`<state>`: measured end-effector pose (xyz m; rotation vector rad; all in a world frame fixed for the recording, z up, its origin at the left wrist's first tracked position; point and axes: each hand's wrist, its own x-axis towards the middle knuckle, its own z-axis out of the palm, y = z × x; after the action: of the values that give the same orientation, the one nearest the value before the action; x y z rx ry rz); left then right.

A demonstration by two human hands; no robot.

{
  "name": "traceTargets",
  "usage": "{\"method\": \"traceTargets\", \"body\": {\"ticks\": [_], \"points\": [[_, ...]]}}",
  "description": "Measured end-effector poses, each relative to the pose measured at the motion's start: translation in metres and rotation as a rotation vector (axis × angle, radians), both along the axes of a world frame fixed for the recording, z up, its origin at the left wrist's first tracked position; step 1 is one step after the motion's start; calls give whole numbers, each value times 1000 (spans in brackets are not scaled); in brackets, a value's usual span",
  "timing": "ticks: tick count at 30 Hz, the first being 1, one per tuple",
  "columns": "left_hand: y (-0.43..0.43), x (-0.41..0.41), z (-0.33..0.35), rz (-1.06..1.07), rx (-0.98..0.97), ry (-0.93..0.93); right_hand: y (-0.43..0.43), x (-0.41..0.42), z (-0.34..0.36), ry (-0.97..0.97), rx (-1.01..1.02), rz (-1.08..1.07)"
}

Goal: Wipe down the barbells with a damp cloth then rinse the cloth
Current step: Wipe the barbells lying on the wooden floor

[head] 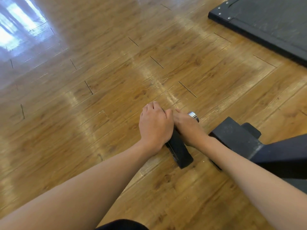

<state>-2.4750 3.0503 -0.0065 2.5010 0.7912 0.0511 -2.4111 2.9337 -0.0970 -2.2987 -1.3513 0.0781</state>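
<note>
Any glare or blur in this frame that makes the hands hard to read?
Head view: window glare washes out the floor upper left, and the far boards look motion-blurred; the left hand, right hand and black weight plate are reasonably sharp; the chrome bar end glints.

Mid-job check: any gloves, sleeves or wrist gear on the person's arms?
No gloves: the left hand and right hand are bare, no rings, watch or bands showing. The left forearm and right forearm are uncovered, no sleeves in view. The only clothing visible is a dark garment at the bottom edge.
</note>
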Motion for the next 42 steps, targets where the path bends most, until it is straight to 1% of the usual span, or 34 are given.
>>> {"method": "traceTargets", "body": {"ticks": [2, 4, 6, 7, 9, 11, 12, 14, 15, 17, 21, 23, 25, 28, 31, 34, 35, 37, 39, 40, 41, 42], "points": [[-1, 0, 1, 6, -9, 0, -19, -5, -15, -96, 58, 25], [-4, 1, 3, -11, 6, -2, -39, 2, -19, -159, 58, 15], [-7, 1, 5, -39, 43, -1, -44, 14, -18, -179, 26, -95], [-7, 1, 6, -31, 41, 4, -38, 22, -13, -162, -8, -176], [-5, 1, 6, -3, 18, 10, -16, 37, -2, -69, -100, -337], [-3, -1, 5, -6, -8, 7, -2, 39, 7, 132, -159, -451], [-1, -1, 3, -12, -2, 11, -2, 33, 7, 190, -100, -499], [0, 2, 4, 1, 9, -6, -10, 10, 3, 145, 94, -560], [0, 3, 3, -2, 21, -8, -17, -3, 1, 157, 158, -580], [-2, 0, 3, -11, 28, -22, -21, -6, -1, 224, 193, -601], [-7, -3, 3, -42, 56, -6, -1, 33, 5, 439, -30, -820], [-5, -2, 4, -61, 59, -4, 5, 31, 4, 422, -21, -915], [-4, -1, 5, -53, 51, -8, 4, 10, 2, 314, 69, -961], [-9, -4, 2, -57, 77, -19, -4, -14, 2, 208, 148, -920], [-12, -3, 1, -60, 100, -13, -4, -5, 1, 115, 114, -801], [-9, 0, 0, -66, 96, -6, 3, 11, -1, 53, 47, -649], [-7, 1, 0, -66, 90, -6, 5, 12, -1, 9, 57, -599], [-4, 1, 1, -75, 85, -4, -3, 7, -9, -84, 153, -487], [-3, 0, 2, -77, 77, -6, -22, -7, -21, -79, 208, -301], [-3, 0, 1, -75, 73, -6, -32, -13, -26, -92, 191, -200], [-4, 1, 1, -73, 69, -4, -42, -14, -29, -103, 168, -130], [-5, 2, 1, -68, 64, -7, -49, -10, -32, -109, 150, -116]]}}
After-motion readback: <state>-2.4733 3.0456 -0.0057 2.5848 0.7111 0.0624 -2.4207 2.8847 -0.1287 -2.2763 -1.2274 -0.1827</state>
